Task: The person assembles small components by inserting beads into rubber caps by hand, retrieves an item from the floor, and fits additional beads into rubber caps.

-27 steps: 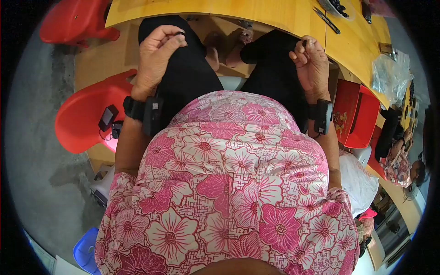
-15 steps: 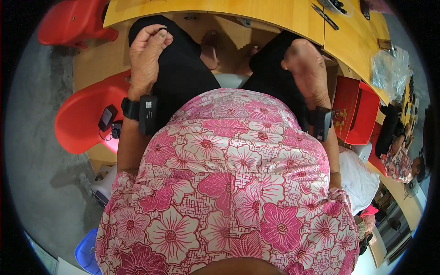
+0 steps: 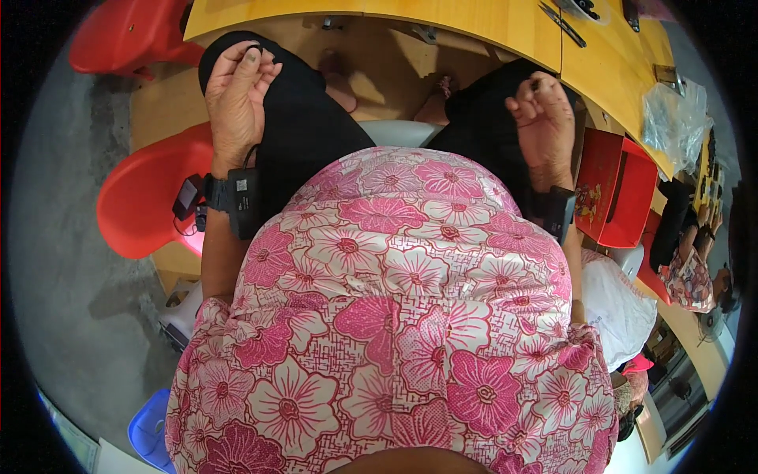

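My left hand (image 3: 237, 103) is raised above my left thigh, at the table's near edge. Its thumb and forefinger pinch a small black curved piece (image 3: 256, 48), partly covered by the fingers. Above my right thigh, my right hand (image 3: 546, 126) is turned palm up with its fingers curled in. A small dark spot shows at its fingertips, too small to name. The two hands are well apart. Each wrist wears a black strapped device, one on the left (image 3: 244, 204) and one on the right (image 3: 559, 213).
A yellow table (image 3: 466, 24) spans the far side, bearing black tweezers (image 3: 562, 25) and a clear plastic bag (image 3: 675, 118). Red chairs (image 3: 142, 193) stand at left. At right are a red box (image 3: 624, 193), a white bag (image 3: 616, 304) and another person (image 3: 691, 272).
My left hand has shifted slightly left, still pinching the black piece. My right hand has turned, its fingers now curled in where it was blurred before. My legs have moved a little apart.
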A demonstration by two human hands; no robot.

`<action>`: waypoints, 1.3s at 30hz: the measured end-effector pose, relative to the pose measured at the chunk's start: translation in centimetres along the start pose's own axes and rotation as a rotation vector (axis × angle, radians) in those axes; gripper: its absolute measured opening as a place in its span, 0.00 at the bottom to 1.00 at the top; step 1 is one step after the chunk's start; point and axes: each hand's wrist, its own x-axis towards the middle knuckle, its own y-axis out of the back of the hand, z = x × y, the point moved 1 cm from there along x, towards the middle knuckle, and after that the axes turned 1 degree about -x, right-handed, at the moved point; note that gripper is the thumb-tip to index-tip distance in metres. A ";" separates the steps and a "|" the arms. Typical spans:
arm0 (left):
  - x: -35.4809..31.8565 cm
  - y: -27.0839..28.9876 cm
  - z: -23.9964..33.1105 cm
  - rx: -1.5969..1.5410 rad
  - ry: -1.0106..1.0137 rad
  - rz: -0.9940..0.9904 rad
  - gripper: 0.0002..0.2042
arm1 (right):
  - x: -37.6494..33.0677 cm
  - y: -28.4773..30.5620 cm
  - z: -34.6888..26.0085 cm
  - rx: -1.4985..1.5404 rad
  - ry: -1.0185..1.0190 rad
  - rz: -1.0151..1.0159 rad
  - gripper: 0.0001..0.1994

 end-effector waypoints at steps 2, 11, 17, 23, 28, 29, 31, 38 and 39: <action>0.2 0.4 -0.5 -0.029 0.021 0.006 0.07 | 0.2 1.6 -0.8 0.019 0.020 0.008 0.07; 1.9 1.4 -1.7 -0.059 0.101 -0.014 0.13 | 0.8 6.1 -2.6 0.103 0.108 0.211 0.09; 0.9 -0.7 -2.0 -0.118 0.100 -0.145 0.14 | 2.4 3.4 -4.3 0.024 0.134 0.061 0.10; 0.6 -2.2 -2.5 -0.244 0.136 -0.271 0.12 | 3.0 -2.8 -2.5 -0.166 0.115 -0.102 0.08; -0.8 -5.1 -3.5 -0.005 0.228 -0.244 0.10 | 2.4 -5.3 0.6 -0.038 -0.065 -0.274 0.09; -0.8 -5.6 -3.7 -0.013 0.227 -0.269 0.10 | 2.2 -5.8 1.0 -0.016 -0.114 -0.281 0.09; -0.9 -6.2 -3.9 -0.021 0.217 -0.295 0.10 | 2.2 -6.3 1.9 0.025 -0.182 -0.345 0.10; -0.5 -7.8 -2.7 0.210 0.121 -0.311 0.10 | 2.2 -7.8 2.9 0.117 -0.279 -0.383 0.13; -0.4 -8.1 -2.6 0.246 0.099 -0.329 0.10 | 2.3 -7.7 2.9 0.154 -0.295 -0.399 0.13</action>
